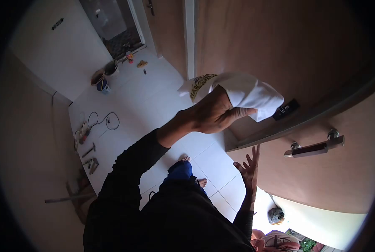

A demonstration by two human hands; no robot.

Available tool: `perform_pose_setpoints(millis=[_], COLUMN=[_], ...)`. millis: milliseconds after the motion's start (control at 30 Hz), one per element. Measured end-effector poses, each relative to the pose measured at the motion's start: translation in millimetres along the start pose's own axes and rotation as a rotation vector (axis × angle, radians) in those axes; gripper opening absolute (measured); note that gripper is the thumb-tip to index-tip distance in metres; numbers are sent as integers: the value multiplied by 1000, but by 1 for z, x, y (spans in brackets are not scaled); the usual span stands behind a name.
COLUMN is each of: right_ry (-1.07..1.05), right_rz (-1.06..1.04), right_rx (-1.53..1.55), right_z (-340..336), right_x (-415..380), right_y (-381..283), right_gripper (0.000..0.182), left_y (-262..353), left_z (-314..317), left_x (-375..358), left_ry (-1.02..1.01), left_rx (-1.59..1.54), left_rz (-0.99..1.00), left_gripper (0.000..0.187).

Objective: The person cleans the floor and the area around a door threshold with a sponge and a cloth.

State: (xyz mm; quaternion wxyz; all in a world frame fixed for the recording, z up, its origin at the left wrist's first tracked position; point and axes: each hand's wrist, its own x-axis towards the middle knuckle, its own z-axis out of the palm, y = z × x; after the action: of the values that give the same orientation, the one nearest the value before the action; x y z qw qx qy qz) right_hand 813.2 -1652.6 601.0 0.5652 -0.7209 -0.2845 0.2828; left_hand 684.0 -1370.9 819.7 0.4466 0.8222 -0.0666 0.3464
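Observation:
My left hand (pixel 219 111) is closed round a bunched white cloth (pixel 254 94) with dark and yellow printed lettering at one end. It holds the cloth up against the brown door panel, beside a small black latch plate (pixel 286 110). Lower down, my right hand (pixel 249 168) is raised with its fingers spread and nothing in it. Near that hand, the brown door leaf (pixel 322 176) carries a long metal pull handle (pixel 314 149).
Buckets (pixel 102 82) stand on the white tiled floor (pixel 141 109) by a doorway. A looped cable (pixel 107 119), a hammer (pixel 89 150) and other tools lie along the left wall. A dark bundle (pixel 275 215) sits beyond the door, and pinkish fabric (pixel 280 240) is at the bottom right.

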Motion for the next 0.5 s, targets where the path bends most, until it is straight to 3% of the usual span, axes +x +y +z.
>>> perform_pose_setpoints(millis=[33, 100, 133, 167, 233, 267, 300, 333, 367, 433, 467, 500], right_ry=[-7, -273, -378, -474, -585, -524, -580, -670, -783, -718, -778, -826], right_rz=[-34, -354, -228, -90, 18, -73, 418, 565, 34, 664, 493, 327], right_rx=[-52, -302, -100, 100, -88, -157, 98, 248, -476, 583, 439, 285], right_z=[57, 149, 188, 219, 276, 303, 319, 329, 332, 389, 413, 430], right_x=[27, 80, 84, 84, 88, 89, 81, 80, 73, 79, 89, 99], right_y=[-27, 41, 47, 51, 46, 131, 88, 77, 32, 24, 14, 3], right_gripper=[114, 79, 61, 45, 44, 44, 45, 47, 48, 48, 47, 45], left_y=[-5, -12, -15, -22, -59, -75, -93, -112, -131, -167, -188, -206], left_z=[6, -1, -18, -37, -85, -113, -139, -156, -169, -184, -179, -178], left_x=[-32, -87, -113, -132, -193, -221, -252, -292, -334, -406, -443, -466], left_ry=[97, 213, 199, 191, 325, 343, 359, 330, 236, -18, -114, 5], left_rx=[12, -20, -8, -188, -141, 14, 166, 279, 228, 13, -18, -485], left_rz=[18, -39, -147, -313, -648, -732, -816, -935, -982, -1049, -1010, -1137], left_gripper=[36, 35, 37, 38, 41, 49, 58, 87, 96, 113, 119, 115])
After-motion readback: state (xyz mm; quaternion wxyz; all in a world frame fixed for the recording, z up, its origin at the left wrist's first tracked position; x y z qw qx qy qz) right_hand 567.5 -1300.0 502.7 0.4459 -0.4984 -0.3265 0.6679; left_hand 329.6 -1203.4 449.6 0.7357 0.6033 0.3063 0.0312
